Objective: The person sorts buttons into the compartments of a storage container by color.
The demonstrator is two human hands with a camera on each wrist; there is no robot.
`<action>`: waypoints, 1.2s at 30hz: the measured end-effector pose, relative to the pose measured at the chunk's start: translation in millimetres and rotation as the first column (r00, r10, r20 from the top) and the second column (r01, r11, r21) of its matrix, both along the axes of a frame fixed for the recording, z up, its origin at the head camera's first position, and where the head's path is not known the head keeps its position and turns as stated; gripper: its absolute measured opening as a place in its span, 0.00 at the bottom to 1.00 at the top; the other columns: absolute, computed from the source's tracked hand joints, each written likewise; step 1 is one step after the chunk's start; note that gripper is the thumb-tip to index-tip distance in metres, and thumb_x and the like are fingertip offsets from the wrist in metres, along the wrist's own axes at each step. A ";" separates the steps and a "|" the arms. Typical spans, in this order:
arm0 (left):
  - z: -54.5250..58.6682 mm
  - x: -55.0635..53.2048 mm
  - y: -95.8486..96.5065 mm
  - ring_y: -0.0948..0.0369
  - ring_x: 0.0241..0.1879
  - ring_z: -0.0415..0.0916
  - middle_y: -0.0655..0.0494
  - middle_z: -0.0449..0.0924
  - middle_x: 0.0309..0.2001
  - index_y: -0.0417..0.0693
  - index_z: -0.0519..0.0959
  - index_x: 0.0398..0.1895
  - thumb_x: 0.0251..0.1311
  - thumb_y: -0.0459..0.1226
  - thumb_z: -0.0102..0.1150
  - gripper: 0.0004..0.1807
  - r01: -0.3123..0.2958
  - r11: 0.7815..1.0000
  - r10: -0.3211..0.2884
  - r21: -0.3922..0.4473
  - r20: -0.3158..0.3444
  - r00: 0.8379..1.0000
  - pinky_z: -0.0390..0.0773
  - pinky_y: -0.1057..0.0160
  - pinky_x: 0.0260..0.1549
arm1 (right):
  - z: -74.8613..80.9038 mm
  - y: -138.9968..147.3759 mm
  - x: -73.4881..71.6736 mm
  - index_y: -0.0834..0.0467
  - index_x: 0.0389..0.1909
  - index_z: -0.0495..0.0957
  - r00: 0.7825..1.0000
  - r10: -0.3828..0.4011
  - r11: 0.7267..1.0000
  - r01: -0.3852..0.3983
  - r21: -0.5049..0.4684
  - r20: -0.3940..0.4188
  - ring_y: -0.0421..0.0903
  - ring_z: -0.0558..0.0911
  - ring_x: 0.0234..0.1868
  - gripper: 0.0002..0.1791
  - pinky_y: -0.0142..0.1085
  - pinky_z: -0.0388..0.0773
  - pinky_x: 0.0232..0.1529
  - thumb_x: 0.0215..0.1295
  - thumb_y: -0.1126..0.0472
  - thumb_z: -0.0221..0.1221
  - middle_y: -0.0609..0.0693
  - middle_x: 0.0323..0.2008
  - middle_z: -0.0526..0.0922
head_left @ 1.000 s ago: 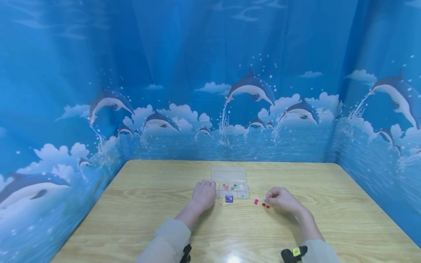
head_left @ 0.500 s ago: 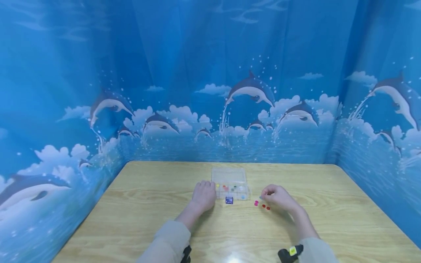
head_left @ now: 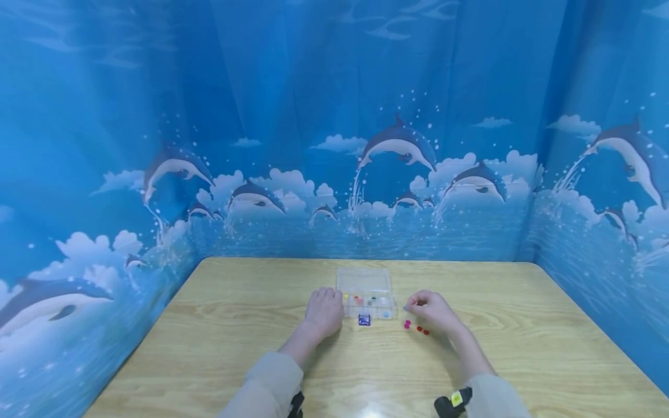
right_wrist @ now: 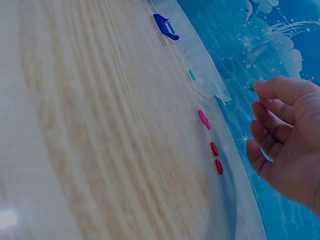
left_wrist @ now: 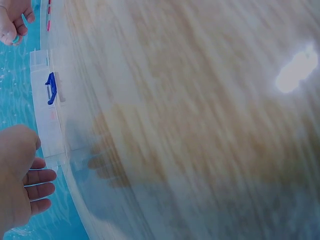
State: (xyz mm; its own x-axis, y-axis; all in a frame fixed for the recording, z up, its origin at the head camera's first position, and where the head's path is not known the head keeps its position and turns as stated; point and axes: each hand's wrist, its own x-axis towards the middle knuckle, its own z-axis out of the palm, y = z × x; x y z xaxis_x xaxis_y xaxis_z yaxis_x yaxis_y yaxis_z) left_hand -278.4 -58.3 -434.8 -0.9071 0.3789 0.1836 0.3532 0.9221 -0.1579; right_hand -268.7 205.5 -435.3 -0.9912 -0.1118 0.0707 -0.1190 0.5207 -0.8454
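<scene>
A clear plastic compartment box (head_left: 366, 280) stands with its lid laid back and a blue latch (head_left: 364, 320) at its front. Small coloured discs like buttons lie in its compartments. My left hand (head_left: 325, 310) holds the box's left end, its fingertips hidden in the head view. Thumb and index finger of my right hand (head_left: 434, 312) pinch a small teal button (right_wrist: 251, 84) just right of the box. Beneath that hand, two pink buttons (head_left: 407, 324) and two red buttons (head_left: 422, 330) lie on the table.
The wooden table (head_left: 251, 290) has rounded far corners. Behind and beside it hangs a blue curtain (head_left: 313, 116) printed with dolphins. Each wrist wears a black strap, the right strap (head_left: 452, 402) with a yellow patch.
My right hand has lifted the teal button from near the red ones and carried it left, towards the box. My left hand has kept its place at the box.
</scene>
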 end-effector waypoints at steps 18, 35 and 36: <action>-0.5 -1.9 -0.8 0.56 0.39 0.67 0.51 0.71 0.35 0.44 0.73 0.39 0.61 0.42 0.52 0.11 -0.004 1.000 0.004 -0.003 0.003 1.000 0.70 0.58 0.43 | -2.9 -25.0 -14.6 0.64 0.34 0.77 0.988 -0.117 0.990 0.124 -0.069 0.101 0.40 0.66 0.18 0.06 0.32 0.66 0.20 0.61 0.64 0.56 0.52 0.28 0.75; -2.8 -0.3 -0.8 0.57 0.39 0.66 0.52 0.71 0.35 0.44 0.73 0.44 0.62 0.42 0.51 0.13 -0.014 1.000 0.014 0.001 0.013 1.000 0.69 0.59 0.43 | -7.3 -39.5 -19.3 0.63 0.34 0.79 0.989 -0.111 0.990 0.118 -0.074 0.098 0.41 0.67 0.11 0.06 0.33 0.64 0.12 0.60 0.63 0.58 0.53 0.32 0.78; -3.0 -0.5 -1.0 0.57 0.39 0.66 0.52 0.71 0.35 0.44 0.73 0.44 0.62 0.43 0.51 0.13 -0.015 1.000 0.015 -0.001 0.016 1.000 0.69 0.59 0.43 | -7.6 -39.8 -19.4 0.63 0.34 0.79 0.990 -0.108 0.991 0.115 -0.073 0.095 0.41 0.66 0.11 0.06 0.33 0.65 0.13 0.60 0.63 0.58 0.53 0.33 0.78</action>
